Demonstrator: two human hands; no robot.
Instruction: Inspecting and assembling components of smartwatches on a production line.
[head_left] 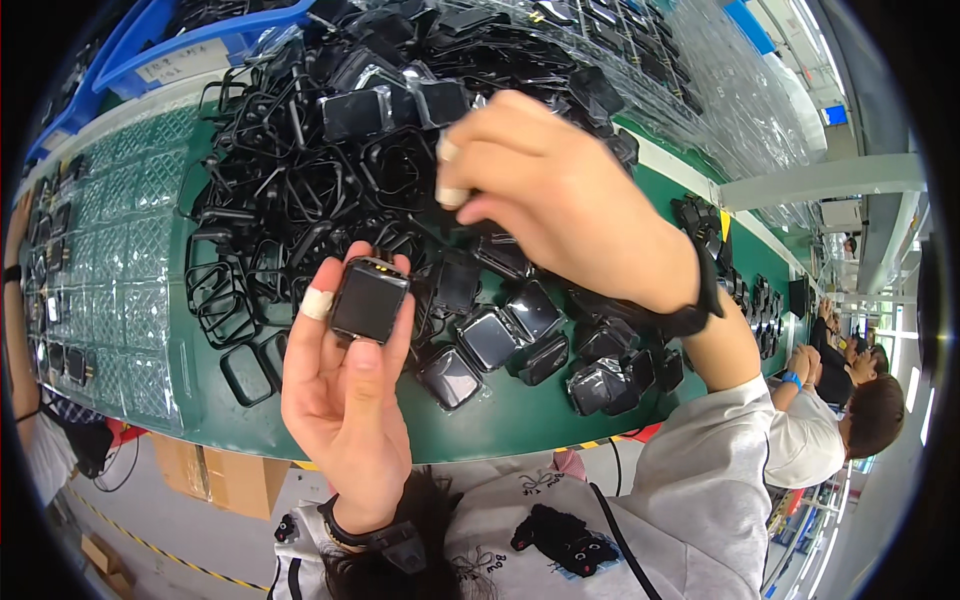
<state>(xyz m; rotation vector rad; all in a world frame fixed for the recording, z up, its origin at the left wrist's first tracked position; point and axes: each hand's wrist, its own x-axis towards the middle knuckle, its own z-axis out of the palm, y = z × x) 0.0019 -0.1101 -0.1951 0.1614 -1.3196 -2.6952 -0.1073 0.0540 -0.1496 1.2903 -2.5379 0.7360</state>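
My left hand [352,400] is palm up, its fingers and thumb closed around a square black watch body [369,300] with a dark glossy screen. Small gold-coloured contacts show along its top edge. To the right and higher, my right hand [550,180] hovers over the heap with fingers curled and pinched together; whatever may be between them I cannot make out. Pale covers wrap some fingertips on both hands. Under and left of the right hand lies a tangled heap of black square frames [310,190]. Several film-covered watch bodies [490,337] lie nearer me, right of my left hand.
A clear plastic compartment tray [130,260] covers the green table [440,435] at left. Blue bins [190,50] stand at the far left. Clear plastic sheeting [735,90] lies at the back right, near a metal post [820,183]. Co-workers sit along the table's right; another person's arm shows far left.
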